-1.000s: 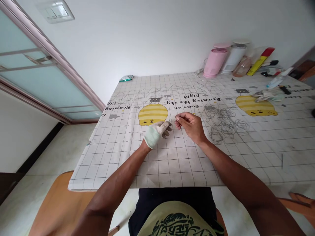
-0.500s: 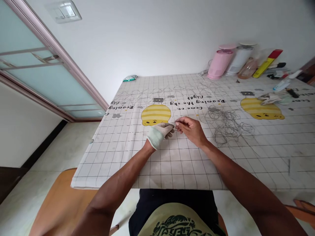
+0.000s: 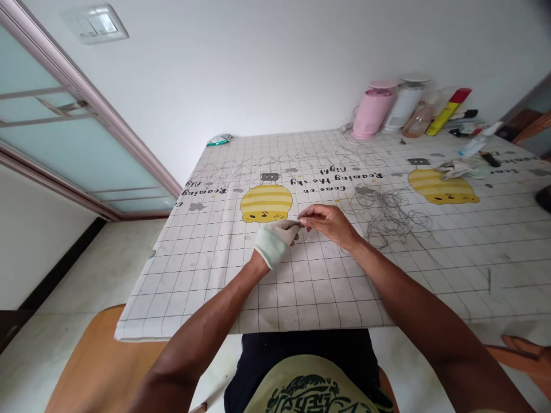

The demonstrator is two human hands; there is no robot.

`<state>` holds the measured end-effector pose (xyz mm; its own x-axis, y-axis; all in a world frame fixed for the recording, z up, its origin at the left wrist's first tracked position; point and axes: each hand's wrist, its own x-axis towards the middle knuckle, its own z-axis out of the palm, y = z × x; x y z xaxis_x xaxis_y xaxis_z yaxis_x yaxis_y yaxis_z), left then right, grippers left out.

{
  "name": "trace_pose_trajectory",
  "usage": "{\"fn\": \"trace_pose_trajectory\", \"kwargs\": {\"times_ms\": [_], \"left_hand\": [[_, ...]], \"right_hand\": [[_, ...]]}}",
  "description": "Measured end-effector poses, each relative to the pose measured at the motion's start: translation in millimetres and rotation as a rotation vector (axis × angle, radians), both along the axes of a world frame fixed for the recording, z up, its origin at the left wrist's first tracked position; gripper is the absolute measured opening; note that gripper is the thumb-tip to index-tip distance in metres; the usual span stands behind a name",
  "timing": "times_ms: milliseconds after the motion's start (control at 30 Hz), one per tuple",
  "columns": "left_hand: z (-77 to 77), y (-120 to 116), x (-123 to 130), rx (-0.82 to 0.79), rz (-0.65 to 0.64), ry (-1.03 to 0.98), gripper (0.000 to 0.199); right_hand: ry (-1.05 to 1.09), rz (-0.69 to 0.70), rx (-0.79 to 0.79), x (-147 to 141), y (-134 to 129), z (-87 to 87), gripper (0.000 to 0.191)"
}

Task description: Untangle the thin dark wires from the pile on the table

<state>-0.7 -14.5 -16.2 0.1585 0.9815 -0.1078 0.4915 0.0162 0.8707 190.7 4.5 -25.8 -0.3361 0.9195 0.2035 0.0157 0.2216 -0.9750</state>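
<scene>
Over the middle of the table, my left hand wears a whitish work glove with a pale green cuff; its fingers are closed in a pinch. My bare right hand pinches close beside it, fingertips meeting the gloved ones. A fine strand of thin wire shows faintly under the fingertips, mostly hidden by the fingers. To the right of my right hand lies a loose tangle of thin grey wire on the checked tablecloth.
At the back right stand a pink cylindrical device, a white one, a bottle and a yellow-and-red box. Another glove lies at right. A small green-and-white packet sits at the far left corner.
My hands have come together, fingertips now meeting where a small gap was. My left fingers have closed more tightly. The whole view has shifted slightly.
</scene>
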Motion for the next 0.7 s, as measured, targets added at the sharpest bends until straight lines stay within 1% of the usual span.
{"fn": "trace_pose_trajectory", "kwargs": {"times_ms": [100, 200, 300, 400, 533, 633, 700], "left_hand": [[-1.6, -3.6, 0.3, 0.155, 0.005, 0.195, 0.027], [-7.6, -4.5, 0.3, 0.335, 0.032, 0.392, 0.028], [-12.8, -4.5, -0.6, 0.431, 0.056, 0.567, 0.030], [-11.8, -6.2, -2.1, 0.447, 0.028, 0.630, 0.032], [-1.9, -11.4, -3.9, 0.418, -0.034, 0.659, 0.035], [6.7, -15.0, -4.8, 0.374, -0.079, 0.630, 0.033], [11.4, -16.4, -5.2, 0.329, -0.096, 0.586, 0.030]], "right_hand": [[-0.032, -0.011, 0.051, 0.8, -2.0, 2.0, 0.018], [-0.046, 0.005, 0.070, 0.8, -4.2, 3.3, 0.017], [-0.044, 0.000, 0.075, -1.2, -4.9, 1.7, 0.017], [-0.019, -0.034, 0.086, -4.7, -4.6, -1.4, 0.018], [0.025, -0.064, 0.083, -8.2, -4.1, -4.8, 0.019], [0.037, -0.071, 0.081, -8.6, -5.0, -5.0, 0.016], [0.033, -0.060, 0.065, -7.9, -6.3, -4.1, 0.018]]}}
